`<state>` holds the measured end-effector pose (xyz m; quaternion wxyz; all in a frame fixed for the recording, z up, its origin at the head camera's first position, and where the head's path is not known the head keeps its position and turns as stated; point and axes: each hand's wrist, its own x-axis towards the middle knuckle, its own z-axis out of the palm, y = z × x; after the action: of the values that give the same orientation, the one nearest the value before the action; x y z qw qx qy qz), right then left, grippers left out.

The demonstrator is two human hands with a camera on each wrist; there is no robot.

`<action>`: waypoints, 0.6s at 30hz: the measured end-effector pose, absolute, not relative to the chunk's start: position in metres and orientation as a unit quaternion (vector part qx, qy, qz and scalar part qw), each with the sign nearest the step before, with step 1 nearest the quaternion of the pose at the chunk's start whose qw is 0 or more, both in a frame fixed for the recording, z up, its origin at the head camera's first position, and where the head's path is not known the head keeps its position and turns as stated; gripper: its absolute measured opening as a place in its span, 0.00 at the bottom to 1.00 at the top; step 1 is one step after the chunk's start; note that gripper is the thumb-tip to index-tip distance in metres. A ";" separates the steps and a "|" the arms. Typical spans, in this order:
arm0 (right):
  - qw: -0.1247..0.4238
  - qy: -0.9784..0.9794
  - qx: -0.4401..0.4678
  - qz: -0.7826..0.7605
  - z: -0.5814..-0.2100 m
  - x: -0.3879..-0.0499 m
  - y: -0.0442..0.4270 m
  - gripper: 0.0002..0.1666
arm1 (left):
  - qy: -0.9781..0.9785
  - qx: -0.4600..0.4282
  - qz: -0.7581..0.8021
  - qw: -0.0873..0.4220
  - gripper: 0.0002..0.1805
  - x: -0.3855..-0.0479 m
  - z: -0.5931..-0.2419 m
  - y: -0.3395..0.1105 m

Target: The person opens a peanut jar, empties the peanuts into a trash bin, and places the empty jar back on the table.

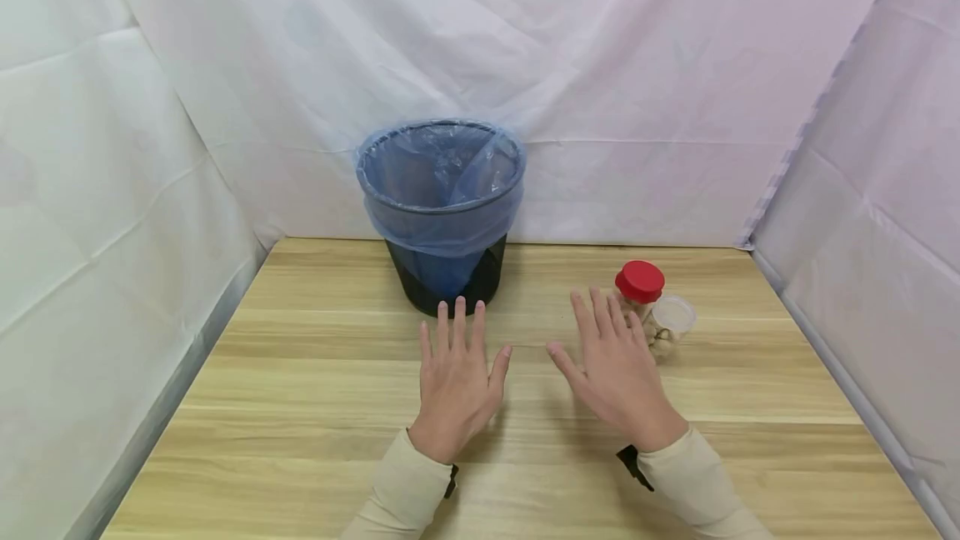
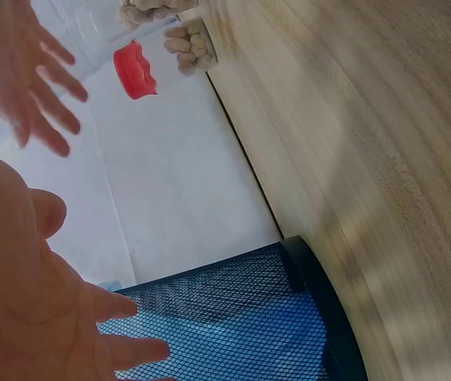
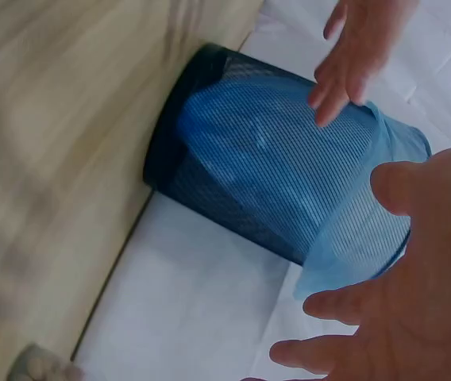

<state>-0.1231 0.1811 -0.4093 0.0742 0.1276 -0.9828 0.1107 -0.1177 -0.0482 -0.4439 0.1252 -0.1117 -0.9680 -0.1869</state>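
Note:
Both hands hover above the wooden table with fingers straight and spread, holding nothing. The left hand [image 1: 456, 386] is in front of a black mesh bin [image 1: 489, 273], its fingertips overlapping the bin's base in the head view. A blue plastic bag [image 1: 442, 232] lines the bin and folds out over its rim. Closest to the right hand [image 1: 618, 382] are two clear jars: a red-lidded jar [image 1: 642, 282] and a jar with a clear lid [image 1: 672, 317]. Pale brown, nut-like pieces [image 2: 190, 49] show inside the jars in the left wrist view. The right fingers partly hide the red-lidded jar.
White cloth [image 1: 637, 90] hangs behind the table and along both sides. The wooden tabletop [image 1: 300, 407] reaches back to the cloth, with the bin near its rear edge. Dark straps [image 1: 636, 468] show at both wrists below the pale sleeves.

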 end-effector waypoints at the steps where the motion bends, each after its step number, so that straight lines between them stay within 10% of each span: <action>1: 0.075 -0.983 0.124 0.110 -0.405 -0.124 0.184 0.51 | -0.967 -0.112 -0.188 0.128 0.40 -0.118 -0.444 -0.048; 18: 0.164 -0.976 0.063 0.131 -0.390 -0.146 0.256 0.41 | -0.967 -0.109 -0.194 0.127 0.40 -0.119 -0.446 -0.048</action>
<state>-0.1462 0.2558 -0.3901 0.1641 0.0629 -0.9756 0.1313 -0.1189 -0.0478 -0.4457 0.1272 -0.1085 -0.9666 -0.1942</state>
